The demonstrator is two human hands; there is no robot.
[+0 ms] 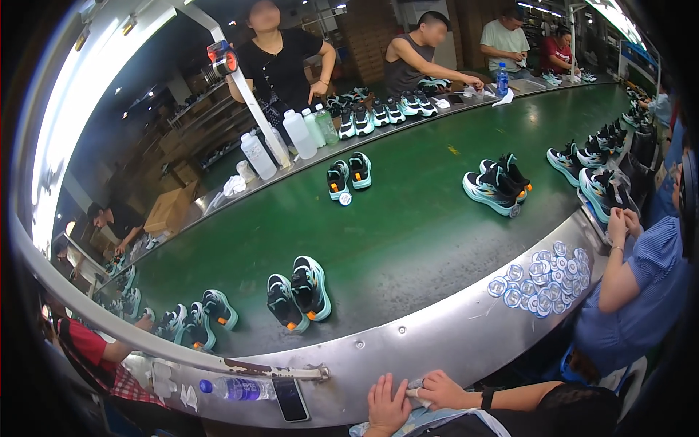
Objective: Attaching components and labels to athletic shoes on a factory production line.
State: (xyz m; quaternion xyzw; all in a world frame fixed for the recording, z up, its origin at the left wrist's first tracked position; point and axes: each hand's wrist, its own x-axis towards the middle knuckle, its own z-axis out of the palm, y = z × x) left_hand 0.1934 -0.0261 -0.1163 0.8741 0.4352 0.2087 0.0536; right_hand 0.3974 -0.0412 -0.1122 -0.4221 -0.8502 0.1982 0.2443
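Note:
At the near metal edge, my left hand (388, 404) lies flat with its fingers stretched out. My right hand (443, 390), with a black band at the wrist, curls its fingers over a small pale thing (416, 386) between the two hands; its kind is too hidden to name. A light blue patterned cloth (444, 424) lies below both hands. Ahead on the green belt (408, 255) stands a pair of black and mint sneakers (298, 291) with orange heel tabs.
A phone (291, 400) and a water bottle (237, 389) lie left of my hands, below a white metal bar (182, 353). Round tags (546, 280) are heaped on the right ledge, beside a co-worker in blue (633, 298). More sneakers (499, 186) stand along the belt; people work opposite.

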